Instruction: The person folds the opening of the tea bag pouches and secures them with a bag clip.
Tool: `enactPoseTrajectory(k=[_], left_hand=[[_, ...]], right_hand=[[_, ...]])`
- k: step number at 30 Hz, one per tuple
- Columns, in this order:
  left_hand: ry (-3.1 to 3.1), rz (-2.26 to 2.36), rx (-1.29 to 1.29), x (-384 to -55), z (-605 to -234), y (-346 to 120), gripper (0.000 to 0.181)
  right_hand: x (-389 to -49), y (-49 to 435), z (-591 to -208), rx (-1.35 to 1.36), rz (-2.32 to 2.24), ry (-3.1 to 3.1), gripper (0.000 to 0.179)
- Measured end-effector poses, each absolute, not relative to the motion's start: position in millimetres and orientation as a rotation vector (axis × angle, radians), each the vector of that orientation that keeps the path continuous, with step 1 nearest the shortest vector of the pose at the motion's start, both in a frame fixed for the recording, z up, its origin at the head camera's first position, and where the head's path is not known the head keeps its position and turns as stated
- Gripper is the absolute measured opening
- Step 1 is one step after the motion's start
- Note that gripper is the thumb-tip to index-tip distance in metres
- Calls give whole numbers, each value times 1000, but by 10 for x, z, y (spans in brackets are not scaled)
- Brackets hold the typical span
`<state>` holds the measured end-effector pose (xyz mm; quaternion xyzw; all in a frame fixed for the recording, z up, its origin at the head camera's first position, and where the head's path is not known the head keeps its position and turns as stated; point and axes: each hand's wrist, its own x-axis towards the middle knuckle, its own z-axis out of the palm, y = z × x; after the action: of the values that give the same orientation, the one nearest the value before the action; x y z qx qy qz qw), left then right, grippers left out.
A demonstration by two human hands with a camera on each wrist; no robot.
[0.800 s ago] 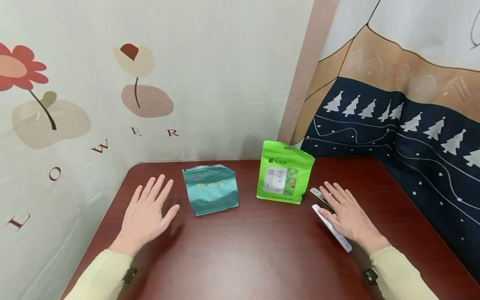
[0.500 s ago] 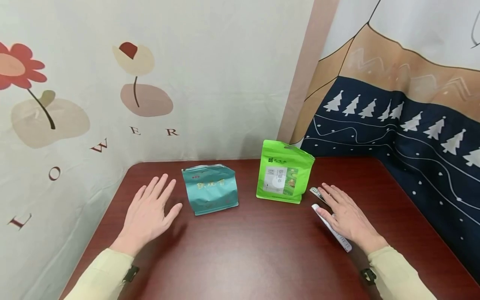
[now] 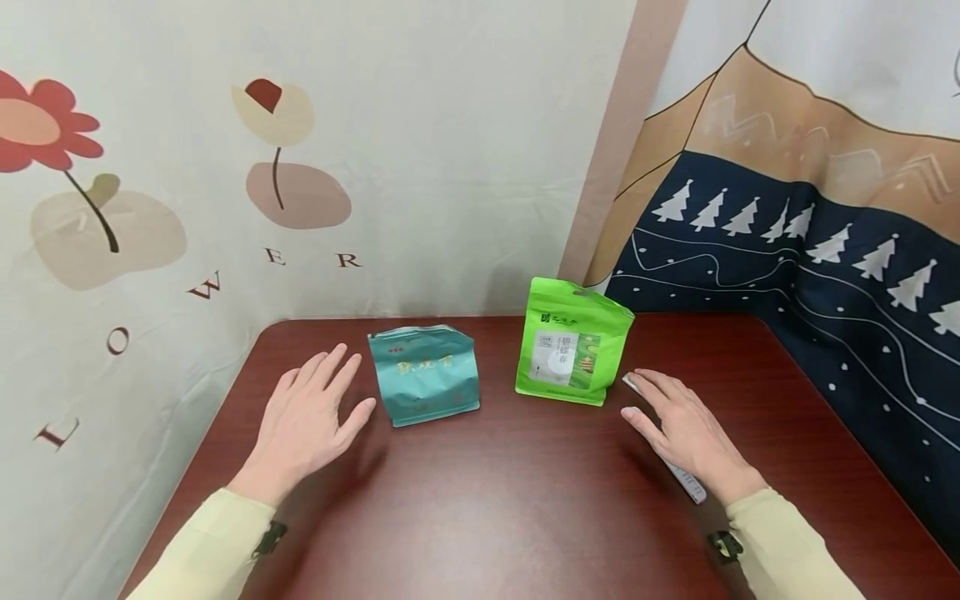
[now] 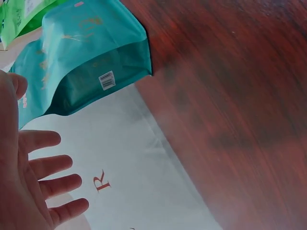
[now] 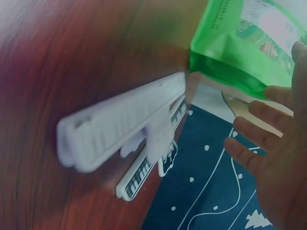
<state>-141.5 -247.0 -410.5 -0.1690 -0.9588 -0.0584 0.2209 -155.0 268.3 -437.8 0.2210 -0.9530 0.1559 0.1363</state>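
My left hand (image 3: 303, 425) hovers left of a teal tea bag (image 3: 425, 379), its fingers spread and holding nothing. In the left wrist view that bag's bottom panel with a barcode shows near the thumb. A bright green tea bag (image 3: 572, 346) stands upright at the back of the table. To its right my right hand (image 3: 690, 433) hovers, fingers extended and apart, partly covering two long white plastic pieces. These look like bag clips: a ridged white one (image 5: 120, 122) in front and another with dark slots (image 5: 141, 175) behind it. Neither hand touches anything.
The dark red-brown table (image 3: 480, 517) extends in front of both bags. Behind it hangs a pale curtain (image 3: 450, 167) with flower prints; a navy and tan one (image 3: 787, 250) with tree shapes hangs at the right.
Both hands have moved slightly inward, the left to the right and the right a little to the left. The right hand now hides more of the white clips. The bags stay put.
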Motion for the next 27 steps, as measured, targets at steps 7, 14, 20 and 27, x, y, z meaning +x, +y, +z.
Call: enactPoseTrajectory(k=[7, 14, 20, 27], left_hand=[[-2553, -182, -511, -1425, -4063, -2417, 63], [-2415, -198, -568, -1437, -4021, -2342, 59], [-2320, -209, -610, -1459, -4009, -2272, 54], [-2302, -214, -617, -1482, -3987, -2236, 49]], right_hand=[[-1541, 2554, -4360, 617, 544, -2769, 53], [-1531, 2441, -4353, 642, 588, -2730, 51], [-1530, 2360, -4337, 679, 617, -2699, 49], [-1552, 2252, -4314, 699, 642, -2693, 49]])
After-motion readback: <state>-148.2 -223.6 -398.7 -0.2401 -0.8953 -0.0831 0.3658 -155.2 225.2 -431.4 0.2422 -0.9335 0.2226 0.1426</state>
